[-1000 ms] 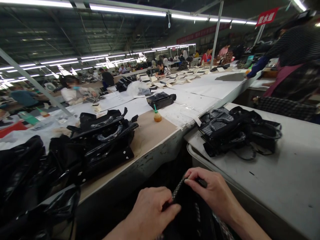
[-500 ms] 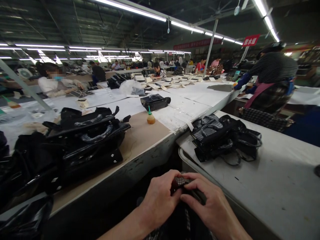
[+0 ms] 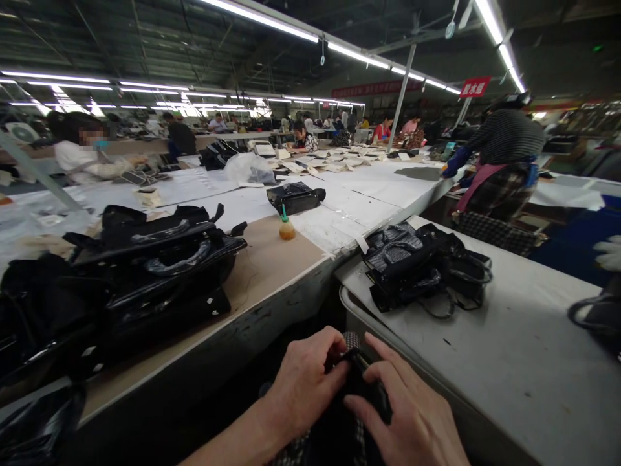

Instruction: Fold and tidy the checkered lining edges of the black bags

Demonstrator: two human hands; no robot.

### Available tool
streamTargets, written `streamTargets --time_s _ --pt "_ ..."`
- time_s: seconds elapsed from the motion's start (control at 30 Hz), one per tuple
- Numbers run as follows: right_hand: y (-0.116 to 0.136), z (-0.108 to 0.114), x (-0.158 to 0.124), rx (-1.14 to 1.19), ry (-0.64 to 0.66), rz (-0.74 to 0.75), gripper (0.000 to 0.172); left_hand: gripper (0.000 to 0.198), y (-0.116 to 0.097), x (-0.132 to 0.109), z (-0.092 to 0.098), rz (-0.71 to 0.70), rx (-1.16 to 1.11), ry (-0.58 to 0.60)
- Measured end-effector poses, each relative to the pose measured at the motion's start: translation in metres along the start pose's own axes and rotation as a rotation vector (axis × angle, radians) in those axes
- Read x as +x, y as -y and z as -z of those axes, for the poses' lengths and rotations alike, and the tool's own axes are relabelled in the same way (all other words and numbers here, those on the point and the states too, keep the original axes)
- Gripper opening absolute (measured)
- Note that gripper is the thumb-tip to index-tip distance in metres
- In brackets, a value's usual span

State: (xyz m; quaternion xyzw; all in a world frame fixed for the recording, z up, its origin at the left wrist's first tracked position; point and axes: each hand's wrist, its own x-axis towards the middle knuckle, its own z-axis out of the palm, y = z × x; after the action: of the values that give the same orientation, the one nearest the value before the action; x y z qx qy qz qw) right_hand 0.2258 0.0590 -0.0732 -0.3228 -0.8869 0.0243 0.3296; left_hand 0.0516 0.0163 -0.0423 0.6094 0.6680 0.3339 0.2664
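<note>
Low in the head view, a dark black bag (image 3: 365,391), mostly in shadow, sits between my hands in front of my body. My left hand (image 3: 310,378) is closed on its upper edge, thumb and fingers pinching near a checked strip (image 3: 351,340). From the other side my right hand (image 3: 412,408) holds the same edge loosely; its index finger is lifted, and thumb and middle finger lie around the black material. The lower part of the bag is dark and hard to separate from checked cloth below.
Stacked black handbags (image 3: 165,265) cover the left bench (image 3: 272,285). A glue bottle (image 3: 286,228) stands near a single black bag (image 3: 297,197). More handbags (image 3: 422,265) lie on the right table (image 3: 514,349), where a dark strapped item (image 3: 599,317) rests at the edge. Co-workers (image 3: 504,149) work beyond.
My right hand has opened somewhat, its index finger lifting off the edge. The left hand keeps its pinch. The view has turned slightly right, bringing more of the right table's edge into sight.
</note>
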Motion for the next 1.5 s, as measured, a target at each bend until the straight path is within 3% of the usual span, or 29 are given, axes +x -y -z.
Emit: streamTargets --time_s 0.17,0.37,0.53,0.8,1.13,1.33,1.4,1.5 --pt "-0.008 -0.01 -0.005 0.017 0.054 -0.022 0.015 0.018 0.004 0.003 0.0 -0.099 0.005 0.006" --pt "-0.014 -0.013 -0.001 0.335 0.08 -0.128 0.016 0.025 0.01 0.004 -0.001 -0.159 -0.026 -0.005" --pt "-0.012 -0.012 0.002 0.5 0.075 -0.244 0.016 0.024 0.013 0.006 -0.004 -0.171 -0.057 -0.002" --pt "-0.007 -0.015 0.004 0.547 0.091 -0.368 0.017 0.02 0.014 0.006 -0.001 -0.125 -0.082 0.037" --pt "-0.011 -0.007 0.006 0.491 0.202 -0.468 0.022 0.005 0.002 0.015 0.003 -0.272 0.197 0.12" --pt "-0.022 -0.001 0.015 0.641 0.289 -0.569 0.021 0.02 0.004 0.034 -0.001 -0.403 0.291 0.109" --pt "-0.024 -0.002 0.014 0.698 0.276 -0.599 0.022 0.021 0.003 0.036 -0.006 -0.412 0.247 0.102" --pt "-0.025 -0.004 0.001 0.741 0.133 -0.639 0.022 0.02 0.0 0.036 -0.013 -0.42 0.229 0.094"
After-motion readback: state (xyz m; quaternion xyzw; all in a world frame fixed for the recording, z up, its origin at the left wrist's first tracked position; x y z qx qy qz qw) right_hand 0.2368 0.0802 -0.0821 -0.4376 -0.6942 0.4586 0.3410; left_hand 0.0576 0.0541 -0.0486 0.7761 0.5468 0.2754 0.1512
